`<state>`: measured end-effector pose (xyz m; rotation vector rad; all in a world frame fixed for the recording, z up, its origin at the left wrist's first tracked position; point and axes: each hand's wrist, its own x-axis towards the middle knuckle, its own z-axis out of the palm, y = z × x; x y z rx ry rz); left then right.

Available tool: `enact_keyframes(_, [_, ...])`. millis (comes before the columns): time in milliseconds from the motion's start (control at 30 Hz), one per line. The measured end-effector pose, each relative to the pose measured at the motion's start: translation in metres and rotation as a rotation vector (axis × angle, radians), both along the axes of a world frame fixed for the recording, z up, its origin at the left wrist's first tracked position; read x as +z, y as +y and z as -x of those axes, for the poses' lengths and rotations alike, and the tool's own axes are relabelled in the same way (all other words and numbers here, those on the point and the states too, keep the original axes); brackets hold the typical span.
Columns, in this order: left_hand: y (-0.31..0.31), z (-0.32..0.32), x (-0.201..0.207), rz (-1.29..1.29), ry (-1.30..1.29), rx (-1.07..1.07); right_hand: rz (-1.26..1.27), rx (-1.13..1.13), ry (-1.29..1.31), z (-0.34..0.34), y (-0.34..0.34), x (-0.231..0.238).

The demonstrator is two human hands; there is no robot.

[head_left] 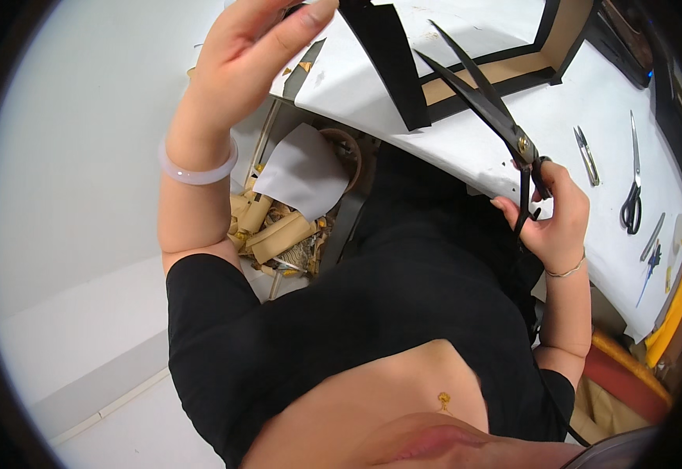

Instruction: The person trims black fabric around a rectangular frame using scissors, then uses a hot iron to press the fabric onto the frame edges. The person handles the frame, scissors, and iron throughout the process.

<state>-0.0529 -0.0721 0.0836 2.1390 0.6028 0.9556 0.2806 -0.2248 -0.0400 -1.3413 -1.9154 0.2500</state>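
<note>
My right hand point(558, 221) grips a large pair of black scissors point(505, 125) by its handles. The scissors' blades are spread apart and point up and to the left, above the table. At the upper left my left hand point(259, 47) is raised, thumb and fingers closing on a black strip point(392, 66); the picture's top edge cuts off part of this grip. The strip hangs down past the table's near edge, just left of the scissor tips. Behind the blades stands a frame-like piece point(505, 72) with black borders and tan inner sides.
Small thread snips point(586, 155), another pair of scissors point(633, 191) and slim tools point(652, 262) lie on the white table point(341, 90) at right. Below the table's left edge sits a bin of tan scraps point(278, 234) with a white sheet point(302, 172). A yellow item point(673, 301) stands far right.
</note>
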Motion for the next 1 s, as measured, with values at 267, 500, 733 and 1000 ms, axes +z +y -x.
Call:
enact_keyframes(267, [0.002,0.001,0.012,0.088,0.009,0.007,-0.106,-0.045,-0.168,0.021,0.025,0.012])
enact_keyframes(500, [0.016,0.009,0.005,0.074,-0.018,-0.108,-0.126,-0.090,-0.159,0.033,0.030,0.008])
enact_keyframes(733, [0.014,0.001,0.012,-0.051,0.069,-0.019,-0.168,-0.117,-0.186,0.036,0.036,0.005])
enact_keyframes(1000, [-0.012,-0.019,0.051,0.200,0.155,0.174,-0.314,-0.153,-0.292,0.027,0.043,0.005])
